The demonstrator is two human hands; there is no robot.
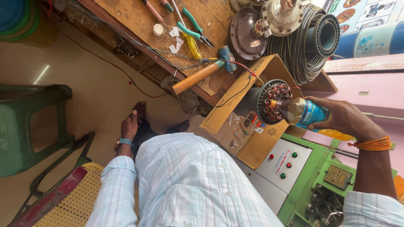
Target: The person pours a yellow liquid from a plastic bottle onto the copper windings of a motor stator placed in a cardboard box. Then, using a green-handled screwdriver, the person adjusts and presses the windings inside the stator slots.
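The right hand is clenching a tilted bottle, pouring onto the motor stator just ahead; steadying the tilt seems next. The left hand is resting loose, holding nothing.

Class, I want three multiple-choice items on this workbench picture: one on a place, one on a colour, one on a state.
1. Where does the wooden-handled hammer lie?
A. on the floor
B. on the brown wooden bench
C. on the green stool

2. What colour is the beaded band on the right wrist?
A. orange
B. white
C. black

3. The right hand is
A. empty
B. gripping a blue-labelled plastic bottle
C. holding pliers

Answers: B, its handle rests on the bench top; A, orange beads circle the wrist; B, fingers wrap the bottle at the round copper-wound stator.
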